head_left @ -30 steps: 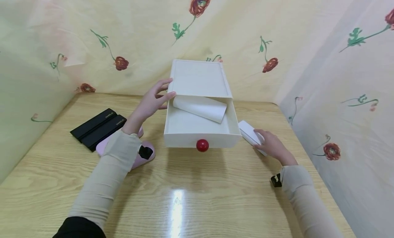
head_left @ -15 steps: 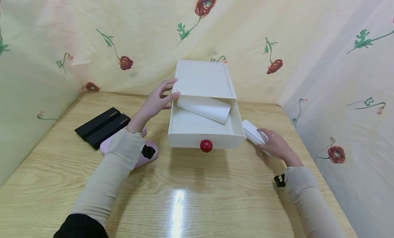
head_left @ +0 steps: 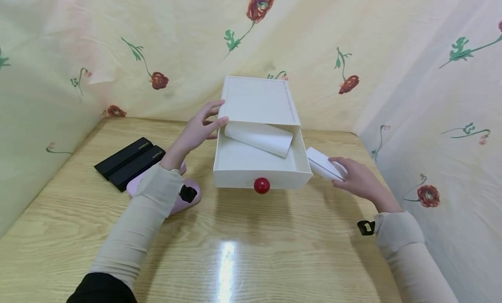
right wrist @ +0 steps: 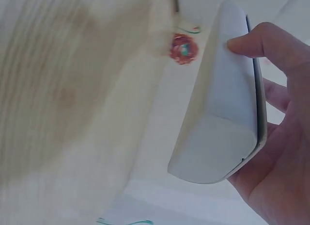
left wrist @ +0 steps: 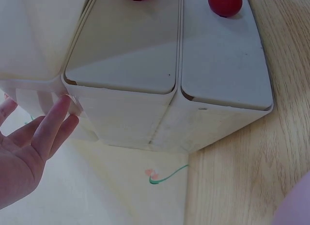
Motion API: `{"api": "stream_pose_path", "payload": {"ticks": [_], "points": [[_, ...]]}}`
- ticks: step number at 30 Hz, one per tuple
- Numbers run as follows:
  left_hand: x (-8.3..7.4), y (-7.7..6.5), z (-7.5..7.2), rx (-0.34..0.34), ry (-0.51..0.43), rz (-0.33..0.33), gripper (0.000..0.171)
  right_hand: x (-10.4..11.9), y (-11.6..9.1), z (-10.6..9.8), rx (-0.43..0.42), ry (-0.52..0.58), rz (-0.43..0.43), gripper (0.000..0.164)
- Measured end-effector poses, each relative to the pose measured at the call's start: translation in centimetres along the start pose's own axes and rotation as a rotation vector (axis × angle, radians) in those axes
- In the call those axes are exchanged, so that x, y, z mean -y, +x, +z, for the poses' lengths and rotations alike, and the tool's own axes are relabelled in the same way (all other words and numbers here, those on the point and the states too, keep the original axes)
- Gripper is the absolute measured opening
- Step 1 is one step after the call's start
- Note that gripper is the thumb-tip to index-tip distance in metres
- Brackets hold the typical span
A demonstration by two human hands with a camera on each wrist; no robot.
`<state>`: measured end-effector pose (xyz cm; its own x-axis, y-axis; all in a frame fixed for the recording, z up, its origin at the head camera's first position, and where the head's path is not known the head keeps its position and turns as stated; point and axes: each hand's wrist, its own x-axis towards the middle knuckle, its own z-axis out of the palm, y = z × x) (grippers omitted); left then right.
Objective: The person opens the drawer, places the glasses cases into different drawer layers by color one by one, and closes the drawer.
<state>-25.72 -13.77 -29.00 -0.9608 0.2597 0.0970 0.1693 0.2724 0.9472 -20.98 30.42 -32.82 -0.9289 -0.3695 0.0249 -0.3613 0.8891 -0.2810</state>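
From the head, a pulled-out drawer (head_left: 237, 180) holds a slanting white object (head_left: 259, 137); the left hand (head_left: 198, 128), fingers spread, touches the cabinet (head_left: 260, 99); the right hand (head_left: 360, 179) holds a white case (head_left: 322, 162) beside it. Left wrist: two closed drawers (left wrist: 123, 45) below. Right wrist: thumb and fingers clasp the case.

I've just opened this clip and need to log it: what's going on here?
A person's left hand touches the side of a white drawer unit whose top drawer is pulled open. The right hand grips a white case beside the drawer, seemingly lifted off the table. A white, rolled-looking item lies in the drawer, and two black flat items lie on the table to the left.
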Motion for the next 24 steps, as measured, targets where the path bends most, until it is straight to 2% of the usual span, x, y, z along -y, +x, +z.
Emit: {"api": "stream_pose_path", "payload": {"ticks": [13,24], "points": [[0.0,-0.1,0.0,0.004,0.002,0.002,0.059,2.5,-1.1,-3.6,-0.064,-0.010,-0.078,0.059],[0.1,-0.1,0.1,-0.006,0.011,0.002,0.059,4.0,-1.9,-6.7,-0.193,-0.057,-0.154,0.062]]}}
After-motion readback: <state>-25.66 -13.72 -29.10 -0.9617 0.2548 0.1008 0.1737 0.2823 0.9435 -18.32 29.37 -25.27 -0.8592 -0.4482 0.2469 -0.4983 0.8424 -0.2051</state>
